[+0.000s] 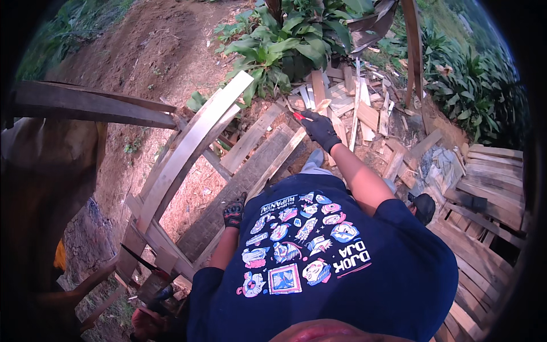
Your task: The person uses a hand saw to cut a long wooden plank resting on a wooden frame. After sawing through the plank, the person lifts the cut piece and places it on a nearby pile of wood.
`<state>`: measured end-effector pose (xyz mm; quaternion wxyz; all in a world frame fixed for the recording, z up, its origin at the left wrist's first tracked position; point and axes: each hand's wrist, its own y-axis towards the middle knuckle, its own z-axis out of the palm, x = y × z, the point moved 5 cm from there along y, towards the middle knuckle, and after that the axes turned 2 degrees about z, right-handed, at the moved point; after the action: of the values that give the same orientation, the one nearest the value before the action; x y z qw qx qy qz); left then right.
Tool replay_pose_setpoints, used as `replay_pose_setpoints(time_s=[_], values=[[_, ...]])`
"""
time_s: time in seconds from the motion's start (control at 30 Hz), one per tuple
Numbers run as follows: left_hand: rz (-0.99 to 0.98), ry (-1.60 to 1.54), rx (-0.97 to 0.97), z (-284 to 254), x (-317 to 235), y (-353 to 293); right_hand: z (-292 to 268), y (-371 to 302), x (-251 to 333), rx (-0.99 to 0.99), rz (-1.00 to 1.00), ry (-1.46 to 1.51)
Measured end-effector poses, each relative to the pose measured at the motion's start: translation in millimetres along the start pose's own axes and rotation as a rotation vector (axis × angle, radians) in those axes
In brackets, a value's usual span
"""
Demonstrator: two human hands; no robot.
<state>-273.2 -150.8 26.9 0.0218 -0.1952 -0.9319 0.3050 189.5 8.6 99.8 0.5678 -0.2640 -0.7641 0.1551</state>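
The narrow wooden strip [283,158], slanting beside a grey board [213,211] in front of the person, should handle light, stiff and splintery, best taken by its long edges. The gloved left hand [233,214] is at it, finger closure unclear; the gloved right hand [321,130] is wrapped around a red-handled tool [298,115]. White lettering and cartoon prints mark the navy T-shirt [393,268].

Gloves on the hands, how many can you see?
2: one glove on the left hand, by the grey plank; one on the right hand, holding a red thing.
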Motion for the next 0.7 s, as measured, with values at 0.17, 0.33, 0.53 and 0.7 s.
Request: replay_pose_setpoints(time_s=[0.17,0.33,0.53,0.7], values=[[-0.041,0.192,-0.163,6.3,-1.2,2.0,-12.4,-15.8,-19.4,0.059,0.118,0.488],[-0.096,0.26,-0.214,6.1,-4.5,14.6,-40.2,-20.1,-31.3,0.131,0.195,0.738],[-0.142,0.241,-0.223,44.5,3.1,25.5,-75.3,-59.7,-14.2,0.053,0.032,0.225],[-0.172,0.156,-0.203,38.9,5.6,25.3,-97.6,-94.6,-22.4,-0.072,-0.005,0.073]])
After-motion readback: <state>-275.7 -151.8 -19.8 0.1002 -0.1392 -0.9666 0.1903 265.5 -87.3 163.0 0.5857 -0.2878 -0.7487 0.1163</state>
